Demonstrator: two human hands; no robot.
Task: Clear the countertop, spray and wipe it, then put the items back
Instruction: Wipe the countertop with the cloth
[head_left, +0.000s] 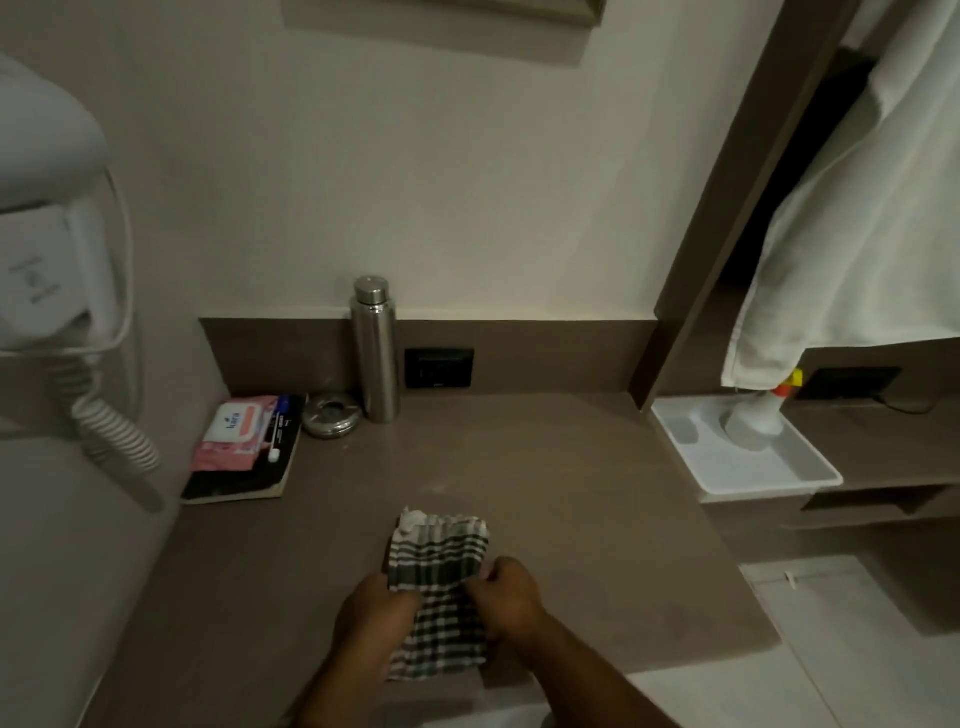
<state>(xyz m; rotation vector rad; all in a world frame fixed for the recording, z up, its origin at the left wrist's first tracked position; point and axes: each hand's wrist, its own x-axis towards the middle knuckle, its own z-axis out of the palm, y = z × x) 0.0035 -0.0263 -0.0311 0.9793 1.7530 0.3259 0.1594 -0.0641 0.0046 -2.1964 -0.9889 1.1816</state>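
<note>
Your left hand (379, 605) and right hand (506, 592) both pinch the checked cloth (439, 587), lying on the brown countertop (571, 493) near its front edge; steel bottle (375, 351) stands at the back.

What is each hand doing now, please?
Left hand: closed on the checked cloth.
Right hand: closed on the same cloth.
</note>
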